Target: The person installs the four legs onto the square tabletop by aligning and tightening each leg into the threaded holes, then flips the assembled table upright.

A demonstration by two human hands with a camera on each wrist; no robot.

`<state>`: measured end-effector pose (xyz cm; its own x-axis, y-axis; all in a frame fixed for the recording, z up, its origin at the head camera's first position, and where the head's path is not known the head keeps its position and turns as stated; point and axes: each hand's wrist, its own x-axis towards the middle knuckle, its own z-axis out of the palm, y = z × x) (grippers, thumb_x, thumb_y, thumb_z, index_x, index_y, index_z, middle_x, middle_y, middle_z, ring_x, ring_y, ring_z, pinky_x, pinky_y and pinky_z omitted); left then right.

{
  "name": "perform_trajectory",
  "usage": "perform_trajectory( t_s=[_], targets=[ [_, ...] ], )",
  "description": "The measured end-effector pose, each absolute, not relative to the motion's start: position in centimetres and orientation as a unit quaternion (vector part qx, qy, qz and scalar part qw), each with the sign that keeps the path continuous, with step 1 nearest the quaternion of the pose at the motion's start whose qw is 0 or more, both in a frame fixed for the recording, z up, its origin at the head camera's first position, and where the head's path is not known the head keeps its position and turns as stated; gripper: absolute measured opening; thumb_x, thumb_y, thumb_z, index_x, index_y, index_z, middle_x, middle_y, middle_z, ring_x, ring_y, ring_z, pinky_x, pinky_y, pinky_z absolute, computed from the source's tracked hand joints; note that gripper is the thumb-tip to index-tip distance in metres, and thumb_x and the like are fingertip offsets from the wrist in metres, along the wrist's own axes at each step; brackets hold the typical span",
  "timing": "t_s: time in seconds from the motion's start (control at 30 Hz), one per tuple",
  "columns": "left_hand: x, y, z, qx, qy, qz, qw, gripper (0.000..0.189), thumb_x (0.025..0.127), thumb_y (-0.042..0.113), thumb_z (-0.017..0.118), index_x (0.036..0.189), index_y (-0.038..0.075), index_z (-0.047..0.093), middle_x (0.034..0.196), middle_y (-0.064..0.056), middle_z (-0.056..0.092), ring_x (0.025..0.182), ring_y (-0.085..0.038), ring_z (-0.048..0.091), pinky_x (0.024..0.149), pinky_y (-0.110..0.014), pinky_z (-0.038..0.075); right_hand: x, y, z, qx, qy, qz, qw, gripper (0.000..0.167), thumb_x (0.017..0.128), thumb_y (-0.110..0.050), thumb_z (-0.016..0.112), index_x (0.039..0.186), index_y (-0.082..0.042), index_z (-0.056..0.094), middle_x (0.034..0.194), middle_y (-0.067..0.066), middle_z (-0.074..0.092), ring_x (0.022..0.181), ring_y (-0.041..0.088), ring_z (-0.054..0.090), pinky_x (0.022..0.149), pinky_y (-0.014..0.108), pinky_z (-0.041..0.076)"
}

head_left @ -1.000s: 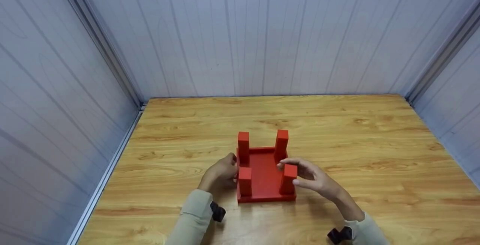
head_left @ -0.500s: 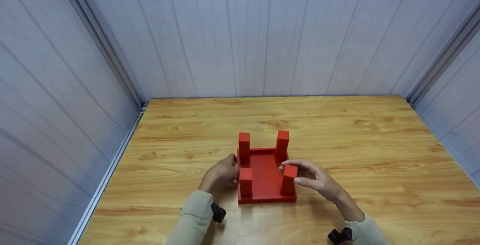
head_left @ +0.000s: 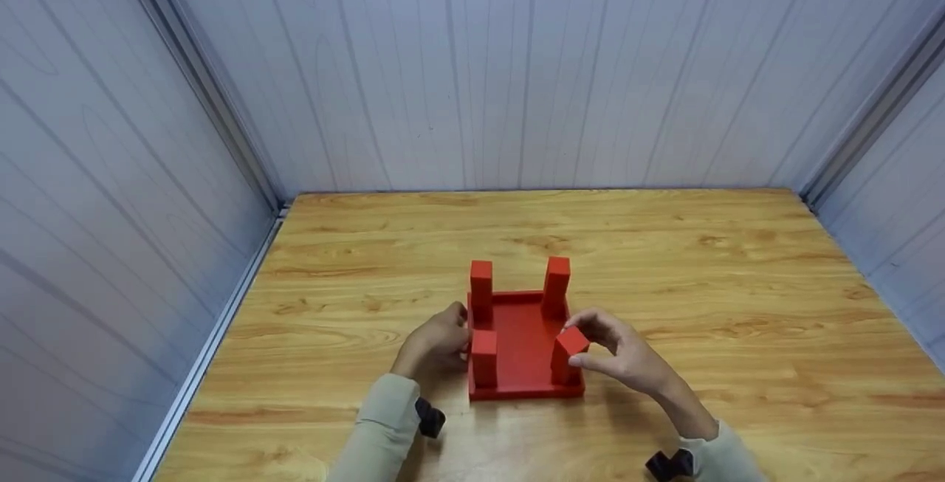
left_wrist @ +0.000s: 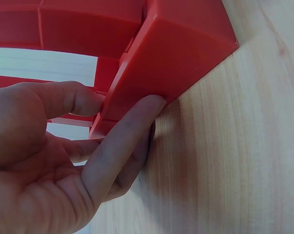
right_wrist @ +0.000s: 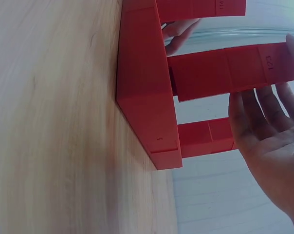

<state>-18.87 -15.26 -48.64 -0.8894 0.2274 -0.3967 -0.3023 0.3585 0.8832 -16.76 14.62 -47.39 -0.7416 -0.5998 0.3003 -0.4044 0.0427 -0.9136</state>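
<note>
A shallow red base [head_left: 520, 342] with a raised rim lies on the table, with a red square post upright at each corner. It looks like a small upside-down table. My left hand [head_left: 437, 336] holds the base's left side; in the left wrist view the thumb is at the rim's edge and the fingers [left_wrist: 132, 131] lie along the outer wall. My right hand [head_left: 624, 356] grips the upper end of the near right post [head_left: 573, 342] between thumb and fingers. That post's top is turned relative to the others. Numbers are marked on it in the right wrist view.
The wood-grain table [head_left: 354, 260] extends around the base on all sides. Pale panel walls [head_left: 517, 83] rise behind it and at both sides. A black wrist device [head_left: 430, 417] sits on each of my sleeves.
My right thumb and fingers have closed in on the near right post, and its top has rotated to a diamond angle. My left hand and the base have stayed put.
</note>
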Motion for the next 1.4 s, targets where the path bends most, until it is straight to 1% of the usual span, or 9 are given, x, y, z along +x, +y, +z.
perform_trajectory(
  t_s=[0.17, 0.27, 0.4, 0.5, 0.6, 0.7, 0.9, 1.03, 1.4],
  targets=[
    [-18.9, -15.6, -48.5, 0.004, 0.827, 0.514, 0.226, 0.029, 0.089, 0.002, 0.049, 0.116, -0.005, 0.042, 0.084, -0.01, 0.046, 0.065, -0.019, 0.047, 0.057, -0.03, 0.044, -16.7, 14.5, -47.6, -0.346, 0.733, -0.584, 0.05, 0.034, 0.082, 0.0, 0.071, 0.111, -0.005, 0.053, 0.105, 0.011, 0.057, 0.093, 0.016, 0.06, 0.083, 0.028, 0.05],
    [-19.0, -15.7, -48.5, 0.012, 0.848, 0.479, 0.225, 0.028, 0.09, 0.007, 0.05, 0.116, -0.003, 0.044, 0.089, -0.01, 0.048, 0.069, -0.018, 0.05, 0.059, -0.032, 0.049, -16.7, 14.3, -47.7, -0.333, 0.745, -0.576, 0.035, 0.034, 0.08, -0.001, 0.073, 0.107, -0.006, 0.053, 0.103, 0.009, 0.056, 0.091, 0.015, 0.059, 0.082, 0.028, 0.049],
    [-19.0, -15.6, -48.5, -0.002, 0.84, 0.49, 0.231, 0.028, 0.091, 0.008, 0.05, 0.116, -0.002, 0.044, 0.097, -0.011, 0.048, 0.073, -0.02, 0.052, 0.061, -0.035, 0.053, -16.6, 14.1, -47.7, -0.309, 0.762, -0.568, 0.029, 0.035, 0.079, -0.007, 0.076, 0.105, -0.007, 0.052, 0.101, 0.007, 0.056, 0.089, 0.013, 0.059, 0.081, 0.028, 0.049],
    [-18.9, -15.4, -48.5, -0.012, 0.83, 0.507, 0.233, 0.028, 0.091, 0.008, 0.05, 0.117, -0.002, 0.044, 0.097, -0.013, 0.048, 0.074, -0.021, 0.052, 0.062, -0.036, 0.053, -16.5, 14.1, -47.6, -0.306, 0.77, -0.56, 0.029, 0.035, 0.08, -0.01, 0.076, 0.106, -0.007, 0.052, 0.103, 0.008, 0.056, 0.091, 0.014, 0.058, 0.083, 0.029, 0.049],
    [-18.8, -15.4, -48.5, -0.018, 0.826, 0.512, 0.234, 0.028, 0.092, 0.009, 0.051, 0.117, -0.001, 0.044, 0.099, -0.013, 0.048, 0.074, -0.021, 0.053, 0.063, -0.037, 0.054, -16.5, 14.2, -47.6, -0.319, 0.77, -0.551, 0.042, 0.036, 0.083, -0.01, 0.073, 0.114, -0.008, 0.053, 0.112, 0.01, 0.057, 0.1, 0.013, 0.058, 0.088, 0.027, 0.048],
    [-18.8, -15.3, -48.5, -0.023, 0.824, 0.514, 0.236, 0.028, 0.092, 0.009, 0.052, 0.117, -0.001, 0.044, 0.1, -0.012, 0.047, 0.075, -0.02, 0.052, 0.064, -0.038, 0.055, -16.6, 14.6, -47.4, -0.351, 0.745, -0.563, 0.07, 0.038, 0.089, -0.006, 0.064, 0.125, -0.005, 0.052, 0.123, 0.013, 0.056, 0.112, 0.015, 0.055, 0.095, 0.024, 0.045],
    [-18.8, -15.3, -48.5, -0.029, 0.809, 0.536, 0.239, 0.029, 0.09, 0.005, 0.052, 0.117, -0.002, 0.043, 0.092, -0.011, 0.047, 0.071, -0.019, 0.051, 0.061, -0.036, 0.053, -17.2, 15.0, -46.8, -0.43, 0.632, -0.63, 0.139, 0.043, 0.093, 0.008, 0.044, 0.136, 0.01, 0.041, 0.131, 0.031, 0.048, 0.127, 0.025, 0.048, 0.105, 0.025, 0.04],
    [-18.8, -15.2, -48.6, -0.034, 0.8, 0.548, 0.243, 0.029, 0.09, 0.004, 0.051, 0.117, -0.002, 0.043, 0.092, -0.012, 0.046, 0.071, -0.02, 0.051, 0.06, -0.034, 0.051, -17.5, 15.0, -46.8, -0.457, 0.599, -0.639, 0.153, 0.045, 0.092, 0.011, 0.04, 0.136, 0.015, 0.038, 0.131, 0.035, 0.046, 0.128, 0.03, 0.047, 0.104, 0.029, 0.042],
    [-19.3, -15.5, -48.5, -0.018, 0.82, 0.52, 0.239, 0.032, 0.088, 0.002, 0.051, 0.119, -0.002, 0.043, 0.096, -0.011, 0.045, 0.068, -0.019, 0.047, 0.054, -0.031, 0.045, -17.3, 14.9, -46.8, -0.432, 0.615, -0.64, 0.16, 0.041, 0.091, 0.009, 0.045, 0.132, 0.013, 0.044, 0.127, 0.034, 0.05, 0.118, 0.032, 0.054, 0.094, 0.03, 0.049]
  ],
)
